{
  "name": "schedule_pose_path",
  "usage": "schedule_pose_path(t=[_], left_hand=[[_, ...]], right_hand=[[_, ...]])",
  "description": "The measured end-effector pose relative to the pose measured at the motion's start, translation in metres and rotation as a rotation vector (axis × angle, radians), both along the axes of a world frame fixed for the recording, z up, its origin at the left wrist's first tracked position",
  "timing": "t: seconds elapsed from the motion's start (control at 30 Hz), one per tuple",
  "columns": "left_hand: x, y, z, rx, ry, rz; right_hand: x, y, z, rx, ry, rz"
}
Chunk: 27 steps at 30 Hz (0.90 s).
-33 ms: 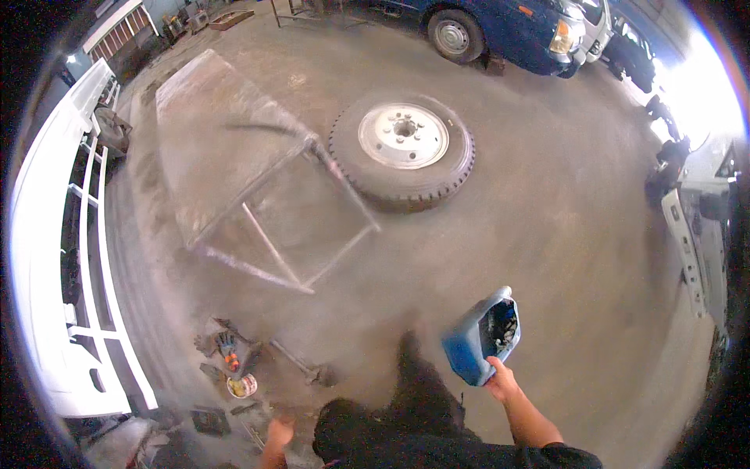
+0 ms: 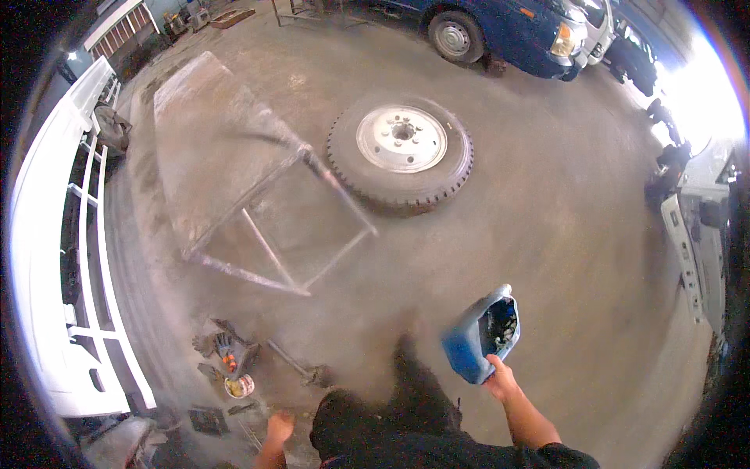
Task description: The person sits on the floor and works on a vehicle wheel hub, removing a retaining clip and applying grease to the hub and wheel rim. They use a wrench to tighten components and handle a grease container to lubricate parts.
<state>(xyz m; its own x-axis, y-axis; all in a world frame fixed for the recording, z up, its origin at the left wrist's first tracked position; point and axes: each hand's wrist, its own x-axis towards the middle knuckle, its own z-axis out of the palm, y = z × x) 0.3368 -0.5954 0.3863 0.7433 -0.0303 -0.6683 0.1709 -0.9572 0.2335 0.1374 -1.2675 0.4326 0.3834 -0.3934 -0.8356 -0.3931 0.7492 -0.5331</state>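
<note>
Blue container [image 2: 465, 349] gripped in right hand [image 2: 500, 378]; left hand [image 2: 280, 427] well apart, cannot tell if clenched.

The grey-brown floor [image 2: 547, 211] bears a tyred wheel [image 2: 401, 152], a pale frame [image 2: 269, 247] and a tub [image 2: 239, 387].

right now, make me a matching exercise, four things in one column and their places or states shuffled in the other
1. blue container
2. large wheel
3. dark blue vehicle
4. white slatted structure

A. along the picture's left edge
B. lying on its side
C. gripped by the right hand
D. near the picture's top edge

Pairs: 1-C, 2-B, 3-D, 4-A
</note>
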Motion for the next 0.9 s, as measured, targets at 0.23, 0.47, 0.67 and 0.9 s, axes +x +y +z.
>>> schedule_pose_path(t=[0.23, 0.47, 0.67, 0.9], left_hand=[[0.12, -0.186, 0.017, 0.066, 0.157, -0.149], [0.282, -0.421, -0.027, -0.107, 0.11, -0.239], [0.429, -0.624, 0.002, -0.61, -0.175, -0.221], [0.524, -0.757, 0.033, -0.437, -0.273, 0.104]], right_hand=[[0.134, -0.192, 0.035, -0.14, -0.02, 0.092], [0.238, -0.318, 0.001, -0.327, -0.166, 0.233], [0.359, -0.419, 0.051, -0.24, -0.103, 0.32], [0.517, -0.581, 0.046, -0.308, -0.021, 0.515]])
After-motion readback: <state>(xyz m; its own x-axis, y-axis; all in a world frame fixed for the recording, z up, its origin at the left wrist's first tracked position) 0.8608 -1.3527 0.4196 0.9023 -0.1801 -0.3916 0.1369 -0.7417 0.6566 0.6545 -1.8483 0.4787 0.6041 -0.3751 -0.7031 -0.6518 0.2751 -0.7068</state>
